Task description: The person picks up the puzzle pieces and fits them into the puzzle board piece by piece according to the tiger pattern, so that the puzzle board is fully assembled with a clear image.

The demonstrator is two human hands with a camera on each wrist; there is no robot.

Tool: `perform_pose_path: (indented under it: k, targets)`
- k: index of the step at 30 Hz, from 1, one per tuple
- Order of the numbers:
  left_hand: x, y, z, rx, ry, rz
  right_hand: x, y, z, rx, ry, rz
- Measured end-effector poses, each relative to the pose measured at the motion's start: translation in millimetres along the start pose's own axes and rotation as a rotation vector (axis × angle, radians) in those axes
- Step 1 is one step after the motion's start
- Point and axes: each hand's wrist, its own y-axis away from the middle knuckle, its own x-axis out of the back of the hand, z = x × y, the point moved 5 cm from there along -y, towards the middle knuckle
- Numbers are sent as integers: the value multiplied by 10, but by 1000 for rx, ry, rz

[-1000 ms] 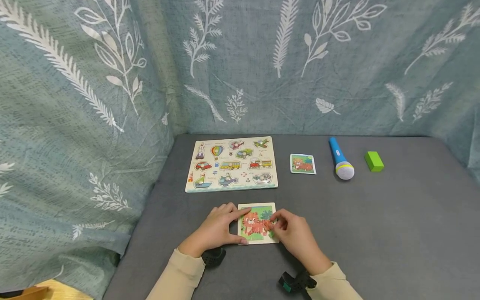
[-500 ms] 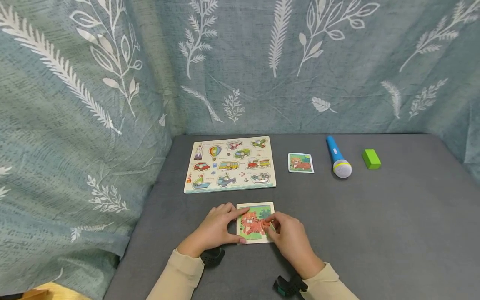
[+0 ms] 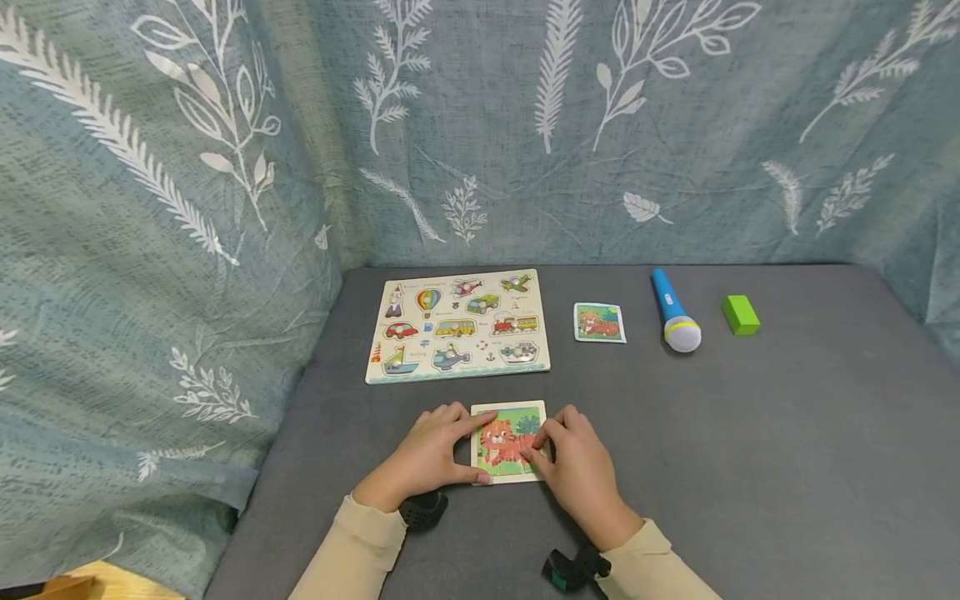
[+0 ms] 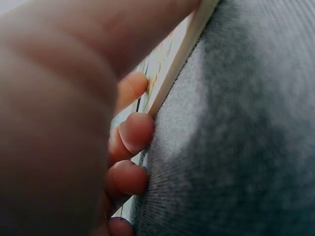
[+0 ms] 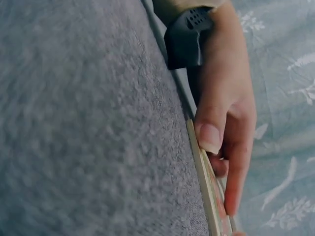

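A square tiger puzzle in a pale wooden frame lies flat near the table's front. My left hand rests on its left side, forefinger stretched over the top left corner and thumb along the bottom left. In the left wrist view, fingertips sit beside the puzzle's edge. At its right side, my right hand presses the tiger's body with thumb and forefinger. The right wrist view has the thumb and forefinger apart on the puzzle's face. Part of the right side is hidden under this hand.
Behind the puzzle lies a vehicle peg board. To its right are a small tiger picture card, a blue toy microphone and a green block. The grey table meets a leaf-patterned curtain at the back.
The orange piece that my right thumb and forefinger pinched a second ago now appears flat within the puzzle. My right fingers have shifted slightly and press there; the left hand stays in place.
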Motion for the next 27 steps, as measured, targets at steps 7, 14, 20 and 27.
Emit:
perform_pose_path:
  k: [7, 14, 20, 27]
  targets:
    - [29, 18, -8, 8, -5, 3, 21, 34, -178, 217, 213, 15]
    - [30, 19, 6, -1, -1, 9, 44, 274, -437, 362, 480, -30]
    - [29, 18, 4, 3, 0, 1, 54, 298, -369, 329, 462, -130]
    - [15, 18, 9, 4, 8, -9, 104, 318, -234, 353, 385, -124]
